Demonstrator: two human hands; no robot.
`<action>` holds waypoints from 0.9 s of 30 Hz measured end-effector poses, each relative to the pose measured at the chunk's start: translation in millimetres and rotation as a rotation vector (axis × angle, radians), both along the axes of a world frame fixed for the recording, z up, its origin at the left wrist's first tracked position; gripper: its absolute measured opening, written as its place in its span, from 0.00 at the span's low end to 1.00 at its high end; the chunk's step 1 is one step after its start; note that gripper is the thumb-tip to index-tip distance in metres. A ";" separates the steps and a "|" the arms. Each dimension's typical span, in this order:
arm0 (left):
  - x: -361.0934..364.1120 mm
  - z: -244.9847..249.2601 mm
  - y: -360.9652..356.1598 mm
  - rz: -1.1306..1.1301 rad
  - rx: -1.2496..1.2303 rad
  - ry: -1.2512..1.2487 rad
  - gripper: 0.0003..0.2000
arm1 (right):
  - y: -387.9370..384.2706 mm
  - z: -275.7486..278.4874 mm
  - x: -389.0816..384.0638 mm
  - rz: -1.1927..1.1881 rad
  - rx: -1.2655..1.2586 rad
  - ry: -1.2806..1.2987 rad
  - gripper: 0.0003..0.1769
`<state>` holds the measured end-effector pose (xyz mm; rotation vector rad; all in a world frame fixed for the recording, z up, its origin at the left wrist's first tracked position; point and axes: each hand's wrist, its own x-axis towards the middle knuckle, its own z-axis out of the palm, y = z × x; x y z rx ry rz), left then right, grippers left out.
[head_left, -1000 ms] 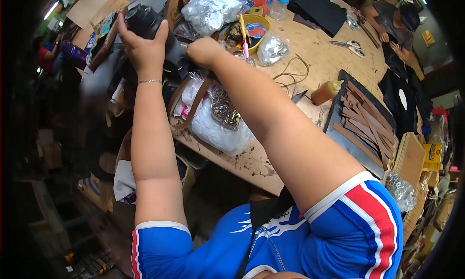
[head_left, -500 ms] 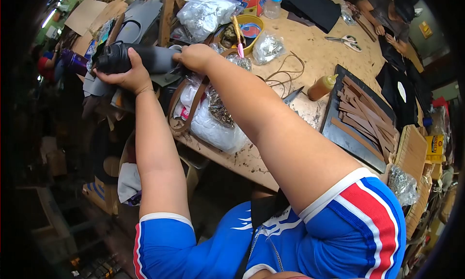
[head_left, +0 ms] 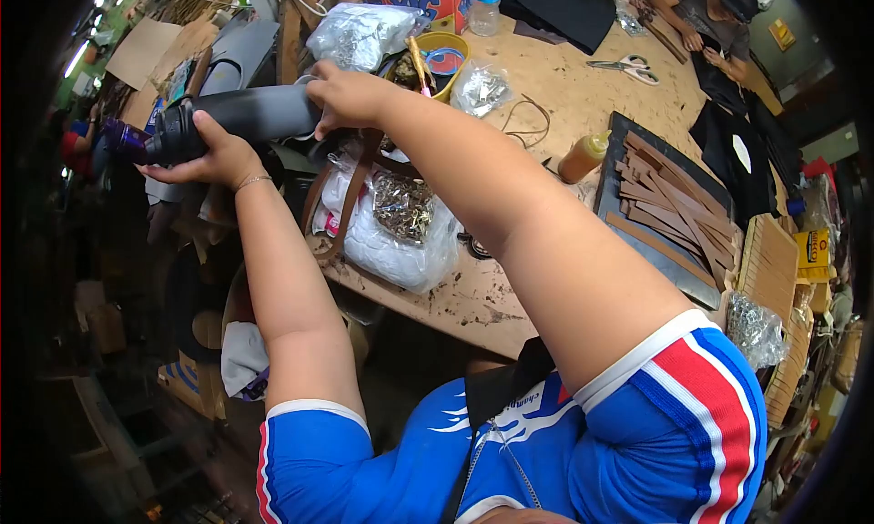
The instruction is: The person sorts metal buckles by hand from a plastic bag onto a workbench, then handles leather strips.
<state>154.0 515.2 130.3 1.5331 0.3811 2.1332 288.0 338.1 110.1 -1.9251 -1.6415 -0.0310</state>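
Observation:
A dark grey tumbler (head_left: 250, 112) lies sideways between my two hands, its black lid end pointing left. My left hand (head_left: 217, 152) holds it near the lid, thumb on the near side and fingers reaching underneath. At the lighter grey base end, my right hand (head_left: 344, 101) has its fingers bent around the tumbler; some fingertips are hidden. Just past the lid shows a purple container (head_left: 126, 137). Below my right wrist is a brown leather strap (head_left: 360, 196), beside a clear bag of metal hardware (head_left: 405, 205).
On the table (head_left: 546, 78) are scissors (head_left: 628, 67), a yellow bowl (head_left: 452, 43), a glue bottle (head_left: 583, 157) and a black board (head_left: 628, 205) with brown leather strips (head_left: 674, 201). A water bottle (head_left: 484, 5) stands at the back. Another person (head_left: 706, 23) works at far right.
The view has shifted, so the table things sit further left. Both hands still hold the tumbler. My right forearm has moved off the hardware bag, which shows more fully.

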 end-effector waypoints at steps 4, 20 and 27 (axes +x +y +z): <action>6.2 8.2 -8.8 -0.137 -0.138 -0.058 0.59 | -23.3 11.9 -6.7 -0.040 0.074 -0.256 0.30; 33.3 27.9 -3.8 0.139 0.274 0.417 0.61 | -296.9 60.7 -113.0 -0.043 0.133 0.151 0.30; 31.9 -10.6 -6.6 0.061 0.214 0.609 0.58 | -401.1 63.4 -162.2 -0.220 -0.006 0.228 0.30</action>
